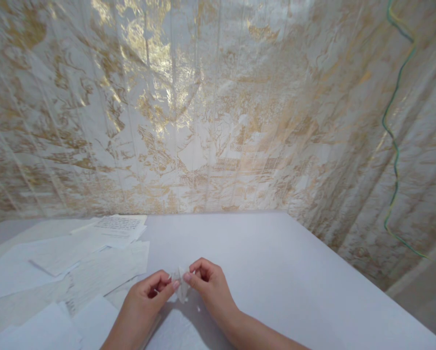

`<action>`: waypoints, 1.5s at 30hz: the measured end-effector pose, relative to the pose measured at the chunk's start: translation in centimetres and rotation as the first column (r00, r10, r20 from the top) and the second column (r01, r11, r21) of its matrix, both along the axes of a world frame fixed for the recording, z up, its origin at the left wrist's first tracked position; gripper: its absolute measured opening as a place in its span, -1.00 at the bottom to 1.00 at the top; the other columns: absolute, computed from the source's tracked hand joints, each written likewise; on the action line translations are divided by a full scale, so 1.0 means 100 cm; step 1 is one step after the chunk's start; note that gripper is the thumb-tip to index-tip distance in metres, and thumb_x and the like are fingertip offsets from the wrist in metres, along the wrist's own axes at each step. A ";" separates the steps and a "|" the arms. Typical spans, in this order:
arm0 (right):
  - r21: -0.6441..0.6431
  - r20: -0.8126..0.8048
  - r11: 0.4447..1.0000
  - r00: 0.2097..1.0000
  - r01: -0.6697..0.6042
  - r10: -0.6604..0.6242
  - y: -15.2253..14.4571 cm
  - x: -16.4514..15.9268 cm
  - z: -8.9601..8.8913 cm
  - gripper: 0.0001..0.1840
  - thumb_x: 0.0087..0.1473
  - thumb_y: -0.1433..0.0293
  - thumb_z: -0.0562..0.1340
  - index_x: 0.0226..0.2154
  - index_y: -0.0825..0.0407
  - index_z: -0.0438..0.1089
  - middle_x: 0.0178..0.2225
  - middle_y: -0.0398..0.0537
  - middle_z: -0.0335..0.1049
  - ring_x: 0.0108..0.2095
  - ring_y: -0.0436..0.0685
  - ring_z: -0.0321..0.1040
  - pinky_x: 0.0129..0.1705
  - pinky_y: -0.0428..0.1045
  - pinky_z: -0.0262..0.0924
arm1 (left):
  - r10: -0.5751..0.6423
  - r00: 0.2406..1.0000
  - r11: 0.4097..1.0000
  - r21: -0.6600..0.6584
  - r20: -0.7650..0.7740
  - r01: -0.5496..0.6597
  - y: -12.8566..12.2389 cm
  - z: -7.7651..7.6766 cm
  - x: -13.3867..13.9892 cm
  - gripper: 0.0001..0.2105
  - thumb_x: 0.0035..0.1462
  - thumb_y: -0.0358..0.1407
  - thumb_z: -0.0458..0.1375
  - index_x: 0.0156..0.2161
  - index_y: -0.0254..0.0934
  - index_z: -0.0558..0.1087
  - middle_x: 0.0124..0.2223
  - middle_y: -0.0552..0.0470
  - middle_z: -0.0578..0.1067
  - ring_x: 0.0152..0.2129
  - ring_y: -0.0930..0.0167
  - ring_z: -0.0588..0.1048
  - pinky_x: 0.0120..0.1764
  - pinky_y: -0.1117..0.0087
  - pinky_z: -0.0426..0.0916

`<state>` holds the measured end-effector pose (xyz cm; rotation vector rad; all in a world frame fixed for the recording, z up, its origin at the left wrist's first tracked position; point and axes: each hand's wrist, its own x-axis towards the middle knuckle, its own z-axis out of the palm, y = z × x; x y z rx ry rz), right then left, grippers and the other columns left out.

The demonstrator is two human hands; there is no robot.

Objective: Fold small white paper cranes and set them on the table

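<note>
Between my two hands, above the near part of the table, is a small wad of torn white paper (182,287). My left hand (154,294) pinches its left side with thumb and forefinger. On the other side, my right hand (211,287) grips the paper between thumb and curled fingers. A tiny white scrap (198,308) shows just below the wad, beside my right hand; I cannot tell whether it lies on the table or is falling. The inner folds of the wad are hidden by my fingertips.
Loose white sheets (94,274) overlap across the left of the table (247,243), one with handwriting (118,223). A pale sheet (177,330) lies below my hands. Gold-patterned sheeting (203,121) covers the wall behind, and a green-yellow wire (396,155) hangs at the right.
</note>
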<state>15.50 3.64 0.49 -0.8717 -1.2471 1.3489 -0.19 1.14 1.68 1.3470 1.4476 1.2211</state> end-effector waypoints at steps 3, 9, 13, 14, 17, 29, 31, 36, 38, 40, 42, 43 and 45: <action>0.009 0.001 1.000 1.000 0.015 -0.015 -0.002 -0.001 0.002 -0.67 -0.11 0.16 0.43 -0.50 0.05 0.39 -0.71 -0.35 0.11 -0.65 -0.08 -0.06 -0.55 -0.10 -0.16 | -0.015 0.999 1.000 -0.005 0.048 0.016 -0.002 0.007 0.002 -0.67 -0.22 0.01 0.27 -0.62 -0.22 0.40 -0.65 0.20 0.30 -0.63 0.45 0.26 -0.52 0.45 0.14; 0.012 -0.025 0.998 0.998 0.059 -0.059 -0.005 -0.003 0.001 -0.72 -0.10 0.20 0.42 -0.51 0.04 0.42 -0.58 -0.17 0.40 -0.55 0.01 0.22 -0.45 -0.07 0.06 | 0.019 0.992 1.000 0.013 0.128 -0.021 -0.003 0.005 0.000 -0.71 -0.22 -0.03 0.34 -0.44 -0.19 0.59 -0.48 0.08 0.58 -0.51 0.33 0.48 -0.43 0.40 0.31; 0.074 -0.036 0.993 0.995 0.091 -0.089 -0.006 -0.002 0.001 -0.77 -0.09 0.22 0.43 -0.52 0.03 0.48 -0.46 -0.11 0.46 -0.45 0.06 0.28 -0.35 -0.03 0.12 | 0.027 0.985 0.998 0.048 0.168 -0.036 -0.001 -0.005 -0.002 -0.73 -0.18 -0.04 0.36 -0.43 -0.19 0.58 -0.47 0.11 0.57 -0.49 0.35 0.48 -0.39 0.41 0.33; 0.088 -0.039 0.991 0.995 0.096 -0.093 -0.007 -0.002 0.001 -0.77 -0.09 0.22 0.44 -0.52 0.02 0.49 -0.45 -0.10 0.46 -0.42 0.08 0.29 -0.32 -0.02 0.13 | 0.024 0.984 0.998 0.054 0.178 -0.034 -0.001 -0.007 -0.002 -0.73 -0.17 -0.04 0.37 -0.44 -0.20 0.57 -0.48 0.12 0.56 -0.50 0.36 0.47 -0.39 0.42 0.32; 0.090 -0.041 0.991 0.994 0.102 -0.098 -0.006 -0.002 0.000 -0.77 -0.09 0.24 0.44 -0.54 0.02 0.47 -0.49 -0.12 0.42 -0.43 0.08 0.26 -0.31 0.00 0.11 | 0.019 0.978 0.997 0.069 0.206 -0.033 -0.001 -0.011 -0.001 -0.71 -0.15 -0.02 0.37 -0.48 -0.20 0.52 -0.51 0.16 0.51 -0.53 0.40 0.44 -0.42 0.46 0.29; -0.055 -0.161 0.997 0.985 0.045 -0.054 -0.006 -0.008 -0.002 -0.66 -0.24 0.26 0.50 -0.59 0.03 0.34 -0.56 -0.22 0.31 -0.53 -0.01 0.18 -0.38 -0.06 0.03 | 0.054 0.975 0.990 0.117 0.216 -0.081 0.002 -0.024 -0.002 -0.62 -0.17 0.02 0.39 -0.54 -0.21 0.39 -0.56 0.21 0.38 -0.55 0.45 0.38 -0.45 0.49 0.26; -0.069 -0.172 0.997 0.984 0.043 -0.055 -0.006 -0.008 -0.002 -0.67 -0.25 0.28 0.50 -0.58 0.02 0.34 -0.59 -0.24 0.31 -0.55 -0.02 0.17 -0.40 -0.06 0.02 | 0.073 0.974 0.987 0.124 0.214 -0.101 0.003 -0.024 -0.001 -0.62 -0.16 0.02 0.39 -0.50 -0.19 0.37 -0.54 0.22 0.39 -0.53 0.44 0.40 -0.42 0.48 0.28; -0.088 -0.227 0.996 0.973 0.004 -0.024 -0.006 -0.008 0.000 -0.68 -0.28 0.33 0.49 -0.52 0.00 0.35 -0.56 -0.22 0.38 -0.53 0.00 0.21 -0.39 -0.07 0.05 | 0.037 0.986 0.994 0.099 0.163 -0.054 0.003 -0.019 -0.004 -0.58 -0.17 0.03 0.37 -0.26 -0.18 0.46 -0.52 0.22 0.40 -0.53 0.40 0.43 -0.40 0.43 0.33; -0.079 -0.178 0.997 0.984 -0.016 0.001 -0.006 -0.007 0.001 -0.69 -0.26 0.31 0.48 -0.51 0.00 0.36 -0.55 -0.23 0.37 -0.53 0.00 0.20 -0.40 -0.07 0.03 | -0.014 0.994 0.997 0.078 0.111 0.006 0.002 -0.017 -0.005 -0.62 -0.14 0.03 0.35 -0.31 -0.21 0.51 -0.52 0.19 0.40 -0.52 0.38 0.42 -0.40 0.41 0.30; -0.072 -0.083 0.997 0.996 -0.019 0.013 -0.007 -0.006 0.003 -0.69 -0.25 0.27 0.48 -0.51 0.01 0.37 -0.54 -0.23 0.36 -0.54 -0.01 0.16 -0.41 -0.07 0.01 | -0.047 0.997 0.997 0.071 0.064 0.042 0.001 -0.017 -0.006 -0.66 -0.12 0.03 0.33 -0.47 -0.21 0.48 -0.53 0.18 0.36 -0.52 0.39 0.37 -0.42 0.42 0.24; -0.046 -0.009 0.999 1.000 0.003 -0.003 -0.009 -0.005 0.005 -0.67 -0.24 0.22 0.49 -0.52 0.01 0.37 -0.53 -0.22 0.33 -0.53 -0.01 0.11 -0.42 -0.06 0.00 | -0.056 0.998 0.996 0.076 0.029 0.053 -0.001 -0.018 -0.006 -0.62 -0.09 0.04 0.32 -0.58 -0.21 0.38 -0.55 0.21 0.27 -0.55 0.42 0.30 -0.45 0.43 0.17; -0.023 0.007 1.000 1.000 0.014 -0.014 -0.010 -0.005 0.005 -0.66 -0.22 0.20 0.48 -0.53 0.01 0.37 -0.53 -0.22 0.32 -0.52 0.00 0.10 -0.41 -0.06 0.00 | -0.059 0.998 0.995 0.078 0.016 0.057 -0.001 -0.019 -0.005 -0.60 -0.09 0.05 0.31 -0.59 -0.20 0.34 -0.55 0.22 0.23 -0.55 0.43 0.26 -0.45 0.44 0.13; 0.029 0.003 0.999 1.000 0.025 -0.025 -0.011 -0.005 0.006 -0.66 -0.16 0.18 0.46 -0.56 0.01 0.35 -0.55 -0.22 0.28 -0.50 0.01 0.08 -0.39 -0.05 -0.01 | -0.074 0.997 0.995 0.071 -0.002 0.074 -0.001 -0.022 -0.004 -0.58 -0.07 0.05 0.29 -0.58 -0.20 0.28 -0.55 0.23 0.18 -0.56 0.45 0.21 -0.45 0.44 0.10</action>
